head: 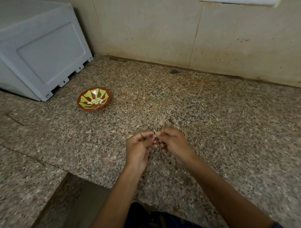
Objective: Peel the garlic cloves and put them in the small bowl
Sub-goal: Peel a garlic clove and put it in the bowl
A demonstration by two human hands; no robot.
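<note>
A small garlic clove [155, 132] sits between my two hands above the speckled granite counter [214, 120]. My left hand [141, 148] pinches it with thumb and curled fingers. My right hand [173, 142] pinches it from the other side. Most of the clove is hidden by my fingertips. The small red and green bowl [83, 104] stands on the counter to the far left of my hands, well apart from them. Several peeled pale cloves [96, 101] lie in its middle.
A grey plastic appliance [36, 49] stands in the back left corner, just behind the bowl. A beige tiled wall [177, 36] runs along the back. Small bits of garlic skin [170, 120] lie scattered beyond my hands. The counter's front edge drops away at lower left.
</note>
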